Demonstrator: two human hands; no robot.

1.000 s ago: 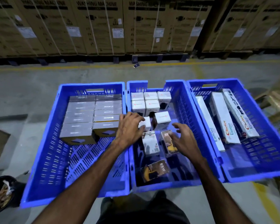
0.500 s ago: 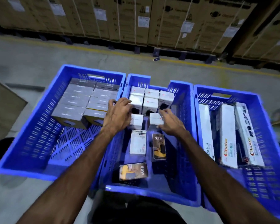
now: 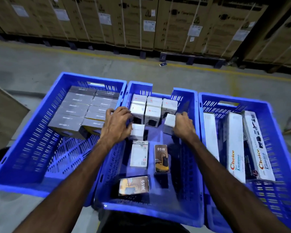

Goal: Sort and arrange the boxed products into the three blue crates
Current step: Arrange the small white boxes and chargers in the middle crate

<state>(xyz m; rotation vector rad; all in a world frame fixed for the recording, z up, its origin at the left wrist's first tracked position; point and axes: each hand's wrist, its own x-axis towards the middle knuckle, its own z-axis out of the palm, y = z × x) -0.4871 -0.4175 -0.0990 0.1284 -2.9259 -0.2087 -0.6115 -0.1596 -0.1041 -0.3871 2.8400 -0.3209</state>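
My right hand (image 3: 183, 126) pinches a small white box (image 3: 169, 120), tilted, above the middle crate (image 3: 188, 165). My left hand (image 3: 116, 125) curls on another white box (image 3: 138, 132) near the standing white rows (image 3: 154, 108). Two brown 65W boxes (image 3: 161, 158) lie nearer. Grey boxes (image 3: 84, 110) fill the left crate (image 3: 32, 140); long Choice boxes (image 3: 235, 148) lie in the right crate (image 3: 275, 132).

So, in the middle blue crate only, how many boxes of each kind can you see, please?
In the middle blue plastic crate:
Small white cube-shaped cardboard boxes: 7 (one at each hand)
Flat white cardboard box: 1
Flat brown cardboard boxes marked 65W: 2
Total: 10
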